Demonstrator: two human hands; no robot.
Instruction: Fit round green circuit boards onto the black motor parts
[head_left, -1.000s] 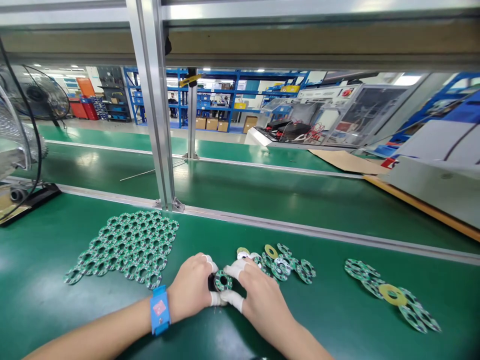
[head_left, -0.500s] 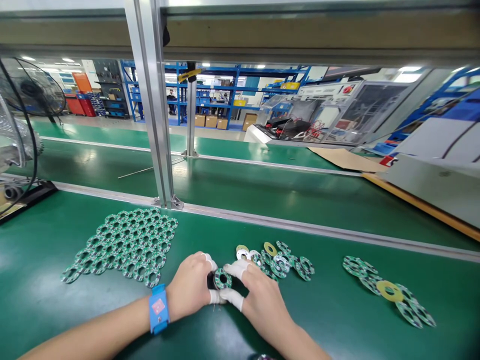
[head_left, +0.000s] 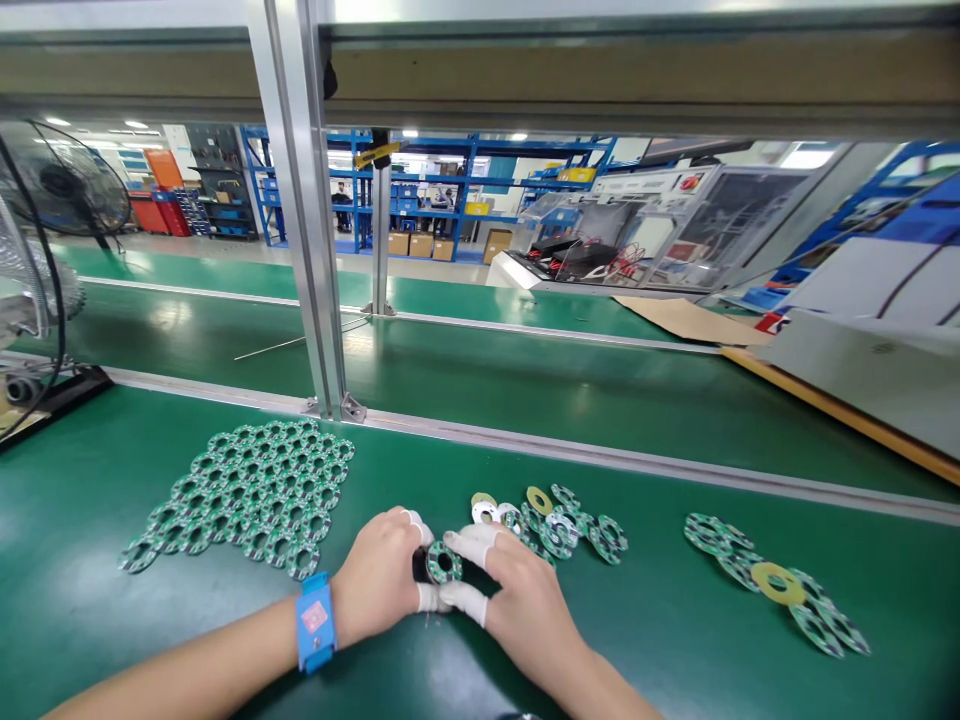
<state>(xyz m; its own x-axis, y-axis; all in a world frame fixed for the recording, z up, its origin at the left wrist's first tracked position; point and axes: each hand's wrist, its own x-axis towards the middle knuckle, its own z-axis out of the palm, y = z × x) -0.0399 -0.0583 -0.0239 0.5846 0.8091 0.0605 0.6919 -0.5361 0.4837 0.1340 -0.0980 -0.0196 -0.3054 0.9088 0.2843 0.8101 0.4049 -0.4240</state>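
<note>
A small ring-shaped circuit board (head_left: 435, 571) sits between my two hands, on top of something dark that my fingers mostly hide. My left hand (head_left: 381, 567) grips it from the left, with white finger cots on thumb and forefinger and a blue strap (head_left: 315, 622) around the wrist. From the other side my right hand (head_left: 514, 590), also in white finger cots, closes its thumb and fingers on the board's edge. The thumbs of both hands almost meet below it. Just beyond my right hand lies a loose pile of green, white and yellow rings (head_left: 559, 530).
Many green ring boards (head_left: 247, 490) lie in neat rows on the left of the green bench. Another loose group (head_left: 739, 565) with a yellow ring (head_left: 778, 583) lies at the right. An upright metal post (head_left: 307, 230) stands ahead on a metal rail (head_left: 570, 455). A fan stands far left.
Both hands keep their hold on the ring board, which has shifted very slightly. The view has tilted a little; the piles look the same.
</note>
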